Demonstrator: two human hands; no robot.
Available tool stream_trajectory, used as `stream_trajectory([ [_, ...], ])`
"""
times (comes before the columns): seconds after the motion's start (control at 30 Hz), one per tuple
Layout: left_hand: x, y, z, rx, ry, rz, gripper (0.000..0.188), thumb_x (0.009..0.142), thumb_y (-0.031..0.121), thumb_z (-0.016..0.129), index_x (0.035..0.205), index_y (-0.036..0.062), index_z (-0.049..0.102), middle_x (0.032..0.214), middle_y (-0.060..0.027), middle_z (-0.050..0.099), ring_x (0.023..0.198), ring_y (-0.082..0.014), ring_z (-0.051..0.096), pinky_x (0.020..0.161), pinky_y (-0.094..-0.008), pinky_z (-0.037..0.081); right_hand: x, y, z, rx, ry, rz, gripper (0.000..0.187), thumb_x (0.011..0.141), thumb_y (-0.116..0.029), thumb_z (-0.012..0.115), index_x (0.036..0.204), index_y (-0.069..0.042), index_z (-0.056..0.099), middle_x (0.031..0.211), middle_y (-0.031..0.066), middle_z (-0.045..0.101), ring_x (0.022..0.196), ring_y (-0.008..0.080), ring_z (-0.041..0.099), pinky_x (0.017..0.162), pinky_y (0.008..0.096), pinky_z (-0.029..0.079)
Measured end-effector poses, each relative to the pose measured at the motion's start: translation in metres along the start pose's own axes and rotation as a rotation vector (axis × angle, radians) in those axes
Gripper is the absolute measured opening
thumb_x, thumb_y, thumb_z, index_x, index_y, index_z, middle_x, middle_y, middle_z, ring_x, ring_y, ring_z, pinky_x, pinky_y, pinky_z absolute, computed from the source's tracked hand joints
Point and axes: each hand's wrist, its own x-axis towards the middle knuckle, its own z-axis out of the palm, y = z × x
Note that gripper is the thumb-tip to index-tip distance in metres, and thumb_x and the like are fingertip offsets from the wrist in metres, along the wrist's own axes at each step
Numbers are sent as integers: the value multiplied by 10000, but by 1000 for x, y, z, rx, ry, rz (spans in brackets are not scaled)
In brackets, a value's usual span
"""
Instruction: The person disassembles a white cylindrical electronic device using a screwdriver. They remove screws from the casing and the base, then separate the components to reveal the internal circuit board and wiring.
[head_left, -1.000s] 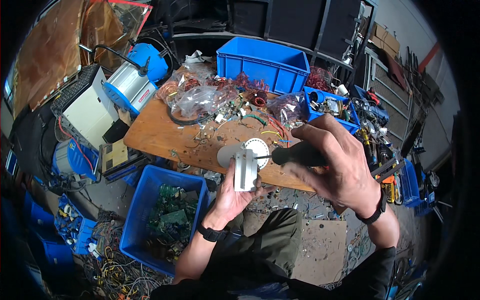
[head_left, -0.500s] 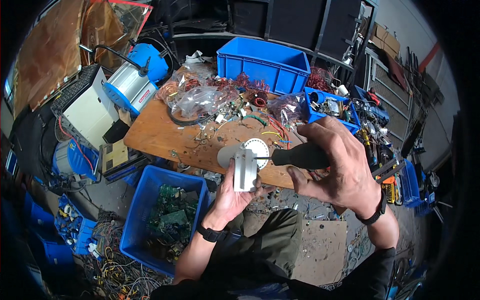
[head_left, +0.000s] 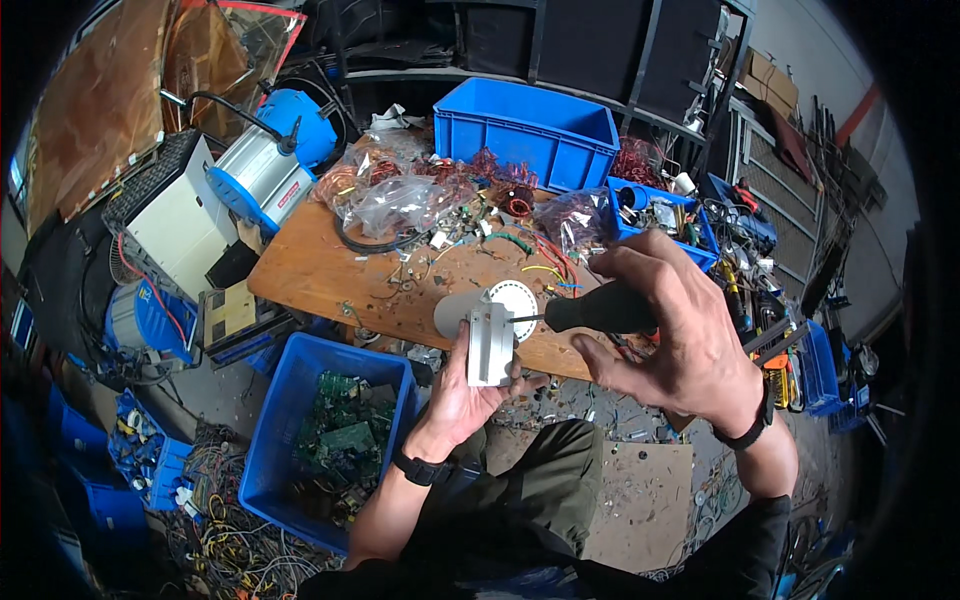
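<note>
Gripping small grey metal motor with white round end plate (head_left: pixel 490 325) in left hand (head_left: pixel 465 385), fingers closed round its boxy body, held above near edge of wooden desk (head_left: pixel 320 275). Right hand (head_left: pixel 675 345) at 3 o'clock of motor, fingers wrapped round black-handled screwdriver (head_left: pixel 595 310), tip touching end plate. Blue plastic bin of green circuit boards (head_left: pixel 330 435) on floor at 7 o'clock. Clear bags of copper wire (head_left: pixel 395 190) on desk at 11 o'clock.

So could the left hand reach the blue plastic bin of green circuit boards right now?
Probably not yet: the left hand is holding the small grey metal motor, though the blue bin sits close, unobstructed.
</note>
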Motion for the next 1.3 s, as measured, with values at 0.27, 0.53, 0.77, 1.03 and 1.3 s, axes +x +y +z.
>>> stream_trajectory([
  [0.27,1,1,4,-12,33,10,610,1124,571,287,1390,96,562,979,-94,713,830,-227,728,1105,-606,493,-2,-1,0,-36,0,-33,494,813,-100,830,1233,-20,581,992,133,605,854,329,644,740,408,526],
  [0.53,1,1,1,3,-17,13,617,1131,561,258,1398,92,555,978,-95,717,835,-219,731,1103,-592,503,1,-1,4,-12,39,32,554,774,-60,861,1243,-26,567,1063,158,647,856,316,686,757,398,578],
  [0.77,1,2,1,-40,-15,11,612,1124,571,284,1390,91,558,983,-93,723,856,-221,738,1101,-591,503,-1,1,5,18,55,16,512,800,-138,869,1213,-23,589,1036,158,617,910,313,665,728,398,547],
  [1.03,1,1,2,-64,3,9,599,1122,570,309,1387,95,561,1000,-85,725,866,-218,740,1134,-592,475,-4,4,7,73,49,55,479,817,-117,839,1224,-6,611,1032,148,622,903,321,663,758,414,549],
  [1.3,3,-1,-9,50,-45,23,578,1126,549,311,1421,113,550,1077,-58,716,865,-219,724,1117,-668,452,0,-1,6,92,58,-10,482,799,-61,825,1234,-14,624,1046,140,633,910,321,666,772,412,554],
])
